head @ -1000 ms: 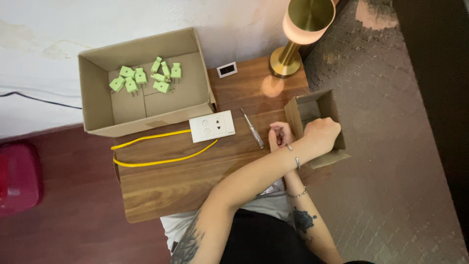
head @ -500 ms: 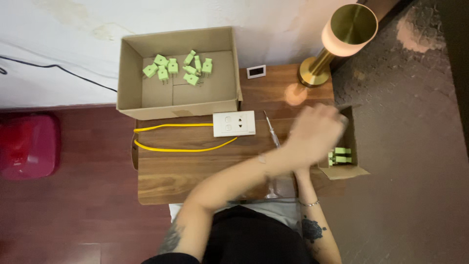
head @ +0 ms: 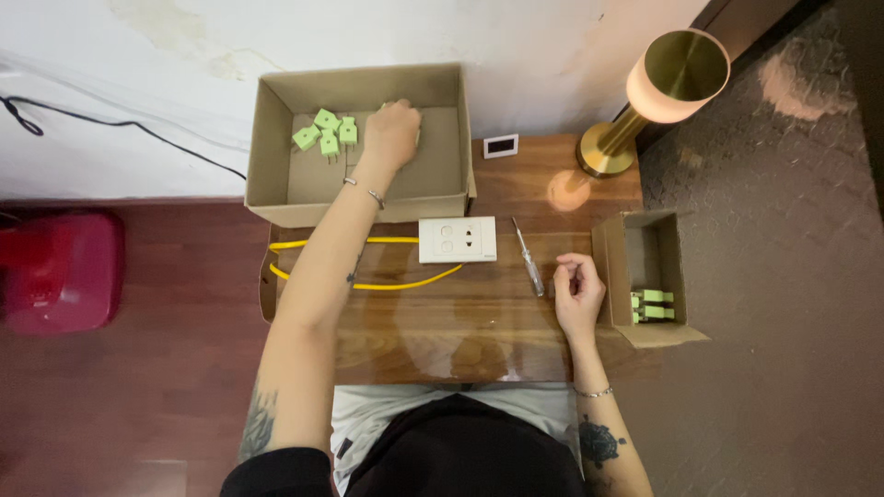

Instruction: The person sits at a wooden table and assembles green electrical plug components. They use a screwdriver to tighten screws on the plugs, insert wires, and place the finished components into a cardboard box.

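Note:
My left hand (head: 391, 133) reaches across into the large open cardboard box (head: 267, 147) at the back of the wooden table (head: 442, 340). It lies palm down on some of the green plugs; three more green plugs (head: 327, 133) lie just left of it. What its fingers hold is hidden. My right hand (head: 578, 293) rests on the table with fingers curled, nothing visible in it, beside a small open cardboard box (head: 608, 253) holding two green plugs (head: 652, 306).
A white socket plate (head: 458, 239), a looped yellow cable (head: 368, 283) and a thin screwdriver (head: 529, 261) lie mid-table. A brass lamp (head: 677, 78) and a small white device (head: 501, 145) stand at the back right. A red object (head: 55, 271) sits on the floor at left.
My left hand has left the small box on the right, swept across the table and landed in the large box. My right hand stays beside the small box.

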